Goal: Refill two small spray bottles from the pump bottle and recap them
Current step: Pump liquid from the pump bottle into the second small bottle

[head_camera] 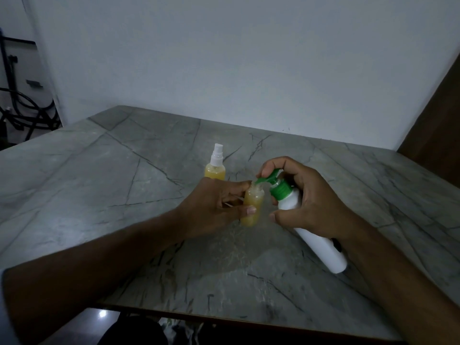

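My left hand point(214, 210) grips a small uncapped spray bottle point(252, 207) of yellow liquid, held upright above the table. My right hand point(306, 202) grips the white pump bottle point(316, 240), tilted towards the small bottle, with a finger on top of its green pump head point(271, 180). The green nozzle tip sits at the small bottle's open mouth. A thin white tube shows between my left fingers. A second small spray bottle point(215, 165), capped with a white sprayer and holding yellow liquid, stands just behind my left hand.
Everything sits on a grey marble table point(124, 185) against a white wall. A dark wooden panel point(438, 125) stands at the right edge. Black cables and a stand point(22, 113) are at the far left, beyond the table.
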